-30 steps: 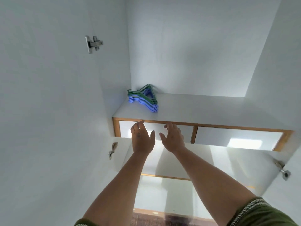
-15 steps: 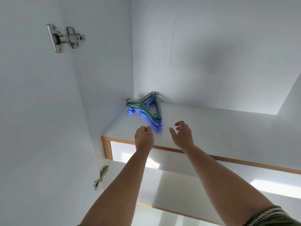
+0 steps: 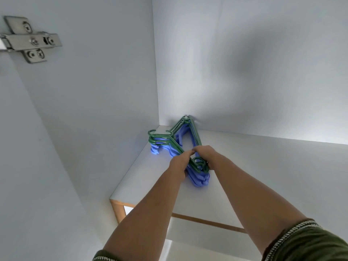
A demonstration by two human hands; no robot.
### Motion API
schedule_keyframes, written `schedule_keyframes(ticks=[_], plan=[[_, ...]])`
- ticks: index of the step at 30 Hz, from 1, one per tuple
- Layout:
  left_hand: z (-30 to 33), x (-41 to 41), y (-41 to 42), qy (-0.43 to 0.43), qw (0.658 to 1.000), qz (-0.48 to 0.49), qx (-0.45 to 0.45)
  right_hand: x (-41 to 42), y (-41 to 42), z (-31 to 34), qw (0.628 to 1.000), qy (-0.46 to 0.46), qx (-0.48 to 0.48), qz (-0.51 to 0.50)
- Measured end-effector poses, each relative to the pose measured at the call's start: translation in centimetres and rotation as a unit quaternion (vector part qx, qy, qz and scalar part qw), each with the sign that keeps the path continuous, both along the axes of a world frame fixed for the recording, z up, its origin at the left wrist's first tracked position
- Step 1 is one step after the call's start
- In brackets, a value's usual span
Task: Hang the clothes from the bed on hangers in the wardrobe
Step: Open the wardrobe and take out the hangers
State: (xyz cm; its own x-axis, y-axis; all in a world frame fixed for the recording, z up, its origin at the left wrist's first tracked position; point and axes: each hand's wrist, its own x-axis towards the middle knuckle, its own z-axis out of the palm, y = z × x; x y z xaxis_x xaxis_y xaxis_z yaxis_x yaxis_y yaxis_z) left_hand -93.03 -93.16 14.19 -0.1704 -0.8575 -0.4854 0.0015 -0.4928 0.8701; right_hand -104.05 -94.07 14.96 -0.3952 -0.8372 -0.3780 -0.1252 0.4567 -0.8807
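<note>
The stack of hangers (image 3: 174, 141), green over blue, lies mid-frame in the shelf (image 3: 263, 166) corner; left hand (image 3: 178, 163) and right hand (image 3: 206, 157) both curl round its near end; light, stiff, slick plastic, likely to tangle; best gripped by the bunched arms.

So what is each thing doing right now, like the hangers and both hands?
Green plastic hangers: stacked on top of the blue ones, near end gripped by both hands.
Blue plastic hangers: bottom of the pile, lying on the shelf.
Left hand: fingers curled round the green hangers.
Right hand: fingers curled over the same end.
White wardrobe shelf: holding the pile in its left corner.
Metal door hinge: screwed to the left wall.
</note>
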Motion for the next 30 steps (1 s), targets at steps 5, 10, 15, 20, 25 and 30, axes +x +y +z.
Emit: schedule_keyframes(ticks=[5,10,15,20,25,30], plan=[[0.4,0.0,-0.9,0.013,1.000,-0.020,0.010,0.6,-1.1,1.8,0.992,0.036,0.105,0.059],[0.5,0.0,-1.5,0.076,0.997,-0.003,0.002,1.4,-1.3,1.9,0.990,-0.041,0.112,0.076],[1.8,2.6,-0.9,0.059,0.998,-0.024,-0.017,2.1,-0.6,0.7,0.986,-0.101,0.098,0.093],[2.0,4.7,-0.8,0.046,0.999,0.004,-0.026,2.0,-0.5,0.7,0.976,-0.150,0.068,0.140],[1.7,6.5,0.6,0.085,0.996,-0.003,-0.019,0.2,-0.9,0.7,0.955,-0.284,-0.028,0.080],[0.4,9.1,2.3,0.154,0.988,-0.034,0.003,-3.1,-1.4,1.7,0.920,-0.371,-0.124,0.037]])
